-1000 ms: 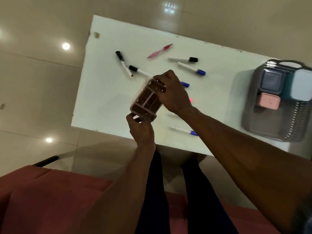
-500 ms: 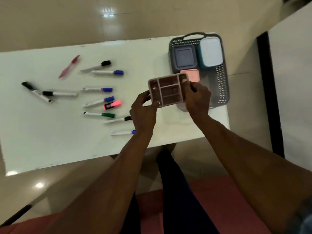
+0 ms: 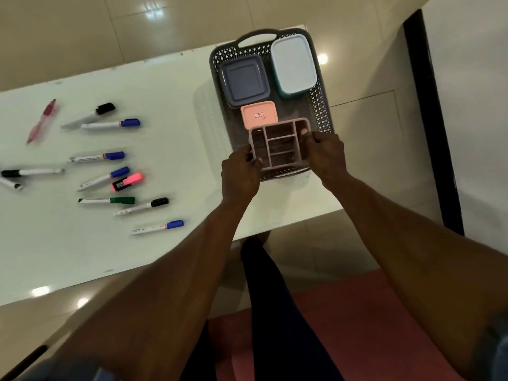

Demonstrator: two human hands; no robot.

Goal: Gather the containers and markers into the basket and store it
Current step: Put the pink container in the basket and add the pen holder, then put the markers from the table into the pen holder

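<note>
the pink divided tray [image 3: 280, 145] hangs over the near end of the grey basket [image 3: 220, 78], open side up, held level by its two short ends. the left hand [image 3: 240, 174] has its fingers curled round the left rim, thumb tip on the inner edge, and the right hand [image 3: 325, 155] pinches the right rim the same way, a fingertip showing inside the corner compartment. it looks like thin moulded plastic, so probably light and stiff enough to carry by the ends (the partitions should keep it from flexing), though the smooth walls could slip in a loose hold. whether its base already touches the basket floor i cannot tell. deeper in the basket sit a small peach-lidded box [image 3: 258, 115], a grey square container [image 3: 244, 81] and a white-lidded teal container [image 3: 294, 66], packed close together. out to the left on the white surface [image 3: 170, 86] the markers [image 3: 110, 124] lie scattered, well apart from the basket, with a pink highlighter [image 3: 127, 182] and a pink pen [image 3: 42, 121] among them; they are not yet gathered.
</note>
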